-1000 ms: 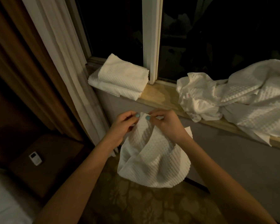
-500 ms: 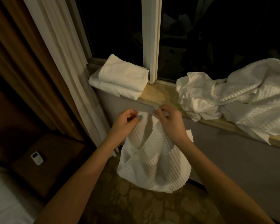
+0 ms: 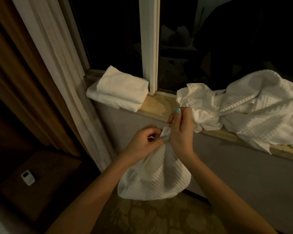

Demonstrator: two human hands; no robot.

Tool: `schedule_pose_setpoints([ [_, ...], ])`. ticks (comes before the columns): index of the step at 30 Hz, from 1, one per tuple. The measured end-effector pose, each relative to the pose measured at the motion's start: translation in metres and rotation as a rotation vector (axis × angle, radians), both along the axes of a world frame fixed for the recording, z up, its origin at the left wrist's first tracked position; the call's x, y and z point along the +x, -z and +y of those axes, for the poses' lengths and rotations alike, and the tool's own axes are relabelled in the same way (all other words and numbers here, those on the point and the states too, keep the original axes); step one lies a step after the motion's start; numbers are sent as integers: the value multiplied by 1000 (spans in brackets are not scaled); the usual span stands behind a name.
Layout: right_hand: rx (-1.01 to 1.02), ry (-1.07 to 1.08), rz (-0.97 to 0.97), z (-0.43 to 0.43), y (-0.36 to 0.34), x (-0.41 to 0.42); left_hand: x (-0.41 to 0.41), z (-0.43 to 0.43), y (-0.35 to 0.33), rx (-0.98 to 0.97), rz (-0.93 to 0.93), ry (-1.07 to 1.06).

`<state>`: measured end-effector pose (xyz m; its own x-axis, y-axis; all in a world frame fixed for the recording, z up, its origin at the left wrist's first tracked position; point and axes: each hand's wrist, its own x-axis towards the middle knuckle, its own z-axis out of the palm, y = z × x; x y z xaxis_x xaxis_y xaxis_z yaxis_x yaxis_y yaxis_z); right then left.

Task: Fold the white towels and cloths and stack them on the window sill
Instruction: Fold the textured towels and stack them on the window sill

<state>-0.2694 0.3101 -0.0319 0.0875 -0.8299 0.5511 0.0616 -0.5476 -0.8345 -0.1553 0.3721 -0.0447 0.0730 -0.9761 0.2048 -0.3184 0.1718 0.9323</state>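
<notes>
Right hand (image 3: 181,132) lifted toward sill (image 3: 159,105); both it, left hand (image 3: 142,142) pinch cloth (image 3: 156,176) edge.

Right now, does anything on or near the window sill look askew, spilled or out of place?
The heap of unfolded white cloths on the right of the window sill is crumpled and a corner hangs over its front edge. The folded stack at the left sits neat. No damage or spill shows.
</notes>
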Motion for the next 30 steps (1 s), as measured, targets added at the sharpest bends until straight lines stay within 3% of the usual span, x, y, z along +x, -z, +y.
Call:
schedule_pose_setpoints([
  [4, 183, -156, 148, -11, 0, -9, 1, -8, 7, -48, -79, -22],
  [11, 108, -403, 737, -23, 1, -54, 3, -14, 24, -266, -267, -152],
  [17, -47, -288, 696, -16, 5, -51, 14, -19, 20, -257, -261, -90],
  [21, 11, -320, 648, -16, 1, -45, 28, -18, 10, -219, -180, 14],
  [26, 51, -332, 573, -15, -8, -32, 38, -20, 6, -181, -241, 55],
  [30, 74, -387, 549, -13, -14, -21, 40, -17, -2, -23, 26, 77],
])
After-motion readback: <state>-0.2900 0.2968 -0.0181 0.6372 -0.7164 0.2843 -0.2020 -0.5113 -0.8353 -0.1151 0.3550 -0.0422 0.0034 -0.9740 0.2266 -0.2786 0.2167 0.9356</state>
